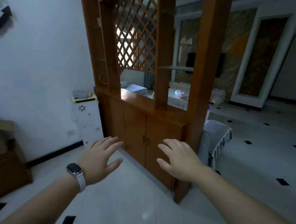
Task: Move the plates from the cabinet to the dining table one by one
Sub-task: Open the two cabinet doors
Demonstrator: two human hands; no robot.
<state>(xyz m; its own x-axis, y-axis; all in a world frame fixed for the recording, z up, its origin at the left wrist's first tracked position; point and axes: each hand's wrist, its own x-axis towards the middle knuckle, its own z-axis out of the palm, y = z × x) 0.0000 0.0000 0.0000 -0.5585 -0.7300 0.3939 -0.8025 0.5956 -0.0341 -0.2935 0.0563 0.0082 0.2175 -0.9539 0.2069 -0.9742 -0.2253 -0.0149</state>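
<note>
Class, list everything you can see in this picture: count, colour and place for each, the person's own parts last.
wooden cabinet: one, orange-brown, centre, lower doors shut
lattice panel: one, brown, top of the cabinet
door handles: two, dark, where two doors meet
white stand: one, flower prints, left of the cabinet
striped cloth: one, grey-white, on the stand
quilted cover: one, grey, right of the cabinet
floor: one, white with black diamonds, underfoot
watch: one, pale strap, left wrist
left hand: one, open, before the doors, empty
right hand: one, open, before the doors, empty
</note>
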